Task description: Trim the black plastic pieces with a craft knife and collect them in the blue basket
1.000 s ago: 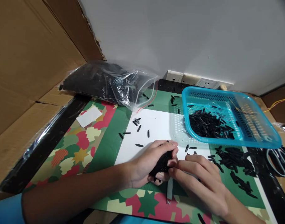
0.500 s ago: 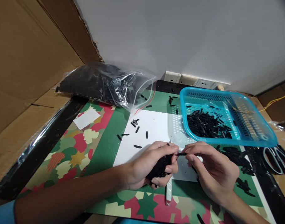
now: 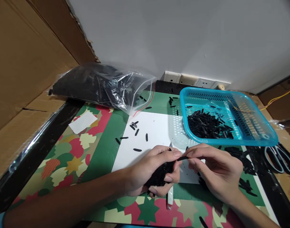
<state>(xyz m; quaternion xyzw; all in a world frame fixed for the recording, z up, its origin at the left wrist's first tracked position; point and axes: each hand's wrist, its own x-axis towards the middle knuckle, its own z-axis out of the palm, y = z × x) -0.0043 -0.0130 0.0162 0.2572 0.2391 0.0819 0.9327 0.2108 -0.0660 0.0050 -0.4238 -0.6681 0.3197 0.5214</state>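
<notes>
My left hand point(image 3: 145, 171) is curled round a clump of slim black pieces point(image 3: 159, 175); the palm hides part of it. Between the thumb and fingertips of my right hand point(image 3: 216, 169) is a single slim black piece point(image 3: 183, 158), its other end at my left thumb and fingertips. Both hands hover over a white sheet point(image 3: 159, 126), on which several similar pieces lie scattered. A narrow white stick-like object point(image 3: 170, 198) lies partly hidden under my left hand. More black pieces point(image 3: 247, 186) are strewn beside my right wrist.
A blue plastic basket point(image 3: 189, 134) holds a heap of black pieces point(image 3: 206, 125). A zip bag point(image 3: 88, 84) full of dark material lies back left. Scissors point(image 3: 275, 160) rest at the right. Cardboard point(image 3: 21, 47) stands left; wall sockets point(image 3: 204, 83) are behind.
The view has shifted slightly. The black piece between my hands now tilts and shows more of its length. Both hands keep their hold in nearly the same place.
</notes>
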